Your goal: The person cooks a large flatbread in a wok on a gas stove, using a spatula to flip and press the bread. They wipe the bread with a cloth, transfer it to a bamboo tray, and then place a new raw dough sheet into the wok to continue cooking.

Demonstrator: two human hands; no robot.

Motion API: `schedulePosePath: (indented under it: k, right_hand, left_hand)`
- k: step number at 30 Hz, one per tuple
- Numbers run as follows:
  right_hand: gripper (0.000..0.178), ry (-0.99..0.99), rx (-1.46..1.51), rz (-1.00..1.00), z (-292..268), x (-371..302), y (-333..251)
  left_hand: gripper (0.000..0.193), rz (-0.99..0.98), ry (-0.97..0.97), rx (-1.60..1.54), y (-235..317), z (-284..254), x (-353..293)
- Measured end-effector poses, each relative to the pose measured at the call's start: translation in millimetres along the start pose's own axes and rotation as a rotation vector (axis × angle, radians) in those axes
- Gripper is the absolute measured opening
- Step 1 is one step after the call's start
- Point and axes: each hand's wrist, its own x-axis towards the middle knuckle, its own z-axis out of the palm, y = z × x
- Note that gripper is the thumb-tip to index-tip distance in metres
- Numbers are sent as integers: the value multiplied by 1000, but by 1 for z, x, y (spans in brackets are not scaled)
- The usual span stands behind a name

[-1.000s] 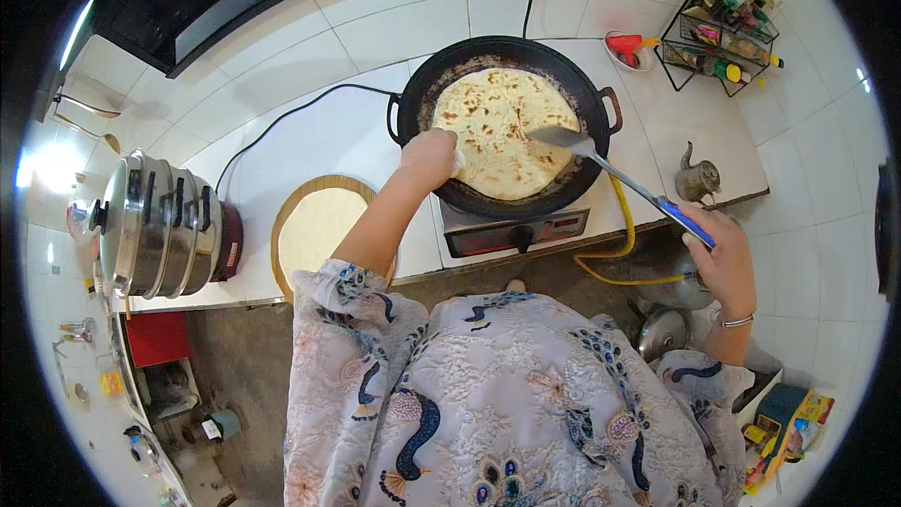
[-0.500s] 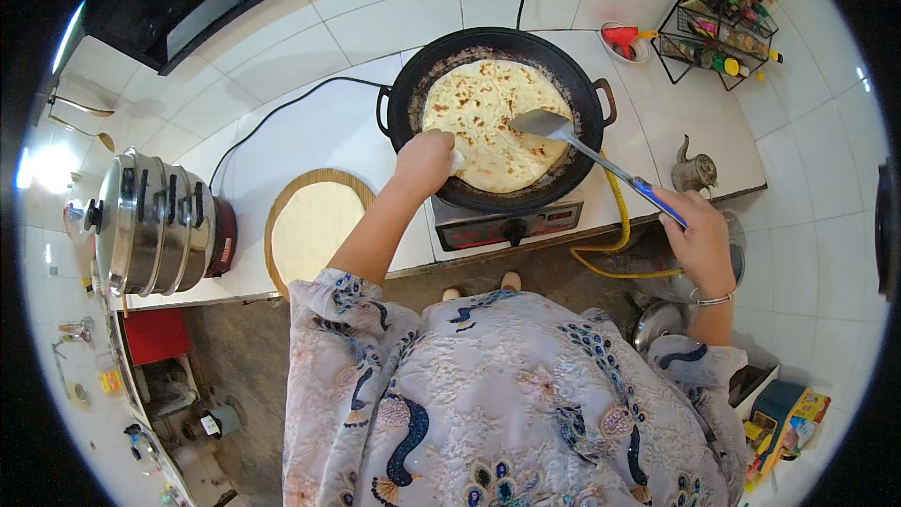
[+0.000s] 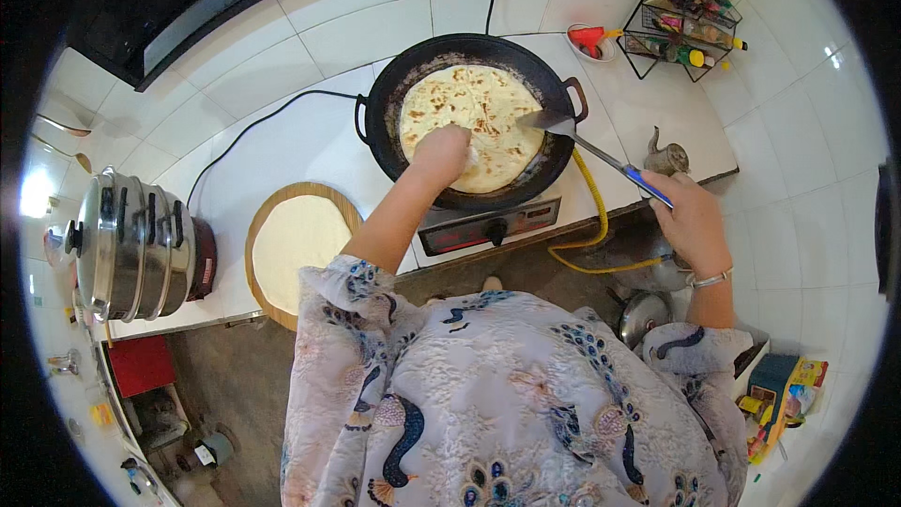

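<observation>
While bent over the black wok (image 3: pixel 383 111), holds the left hand (image 3: pixel 439 155) curled above the flatbread's left half; with the fingertips hidden, cannot tell whether pressed together or pinching something. Has the right hand (image 3: pixel 690 221) wrapped firmly round the grip of a metal spatula (image 3: pixel 596 150), with blade laid over the right edge of the bread. Has that flatbread (image 3: pixel 493 131) lying flat inside the wok, round, spotted brown, and filling most of it. Has the wok seated on a countertop cooker (image 3: pixel 493 228). To the left, has a round wooden board (image 3: pixel 251 263) bearing plain pale dough (image 3: pixel 302 249); farther left, a stacked metal steamer (image 3: pixel 141 249), lidded, with contents hidden. Behind and to the right, has a small white bowl (image 3: pixel 606 52) containing a red object (image 3: pixel 588 38), then a black wire rack (image 3: pixel 638 42) full of bottles (image 3: pixel 711 33). Nearer, has a metal kettle (image 3: pixel 666 159); cannot see inside.
</observation>
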Motion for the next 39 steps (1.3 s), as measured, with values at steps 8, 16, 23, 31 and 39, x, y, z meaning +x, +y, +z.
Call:
schedulePosePath:
  k: [8,16,23,31,39]
  right_hand:
    - [32,44,-18,-50,2,3,4]
    - [32,-33,52,-3,-2,-21,-21]
    - [34,155,138,-18,23,-19,-2]
    - [38,143,113,61,103,31,-2]
    - [40,-20,75,42,108,31,-6]
  left_hand:
    - [15,16,-166,71,-1,13,5]
    - [21,-47,-250,198,-14,13,10]
    - [15,-70,24,15,-45,3,-4]
    - [14,-124,114,137,-34,-27,0]
    - [16,-203,-83,161,-39,-4,7]
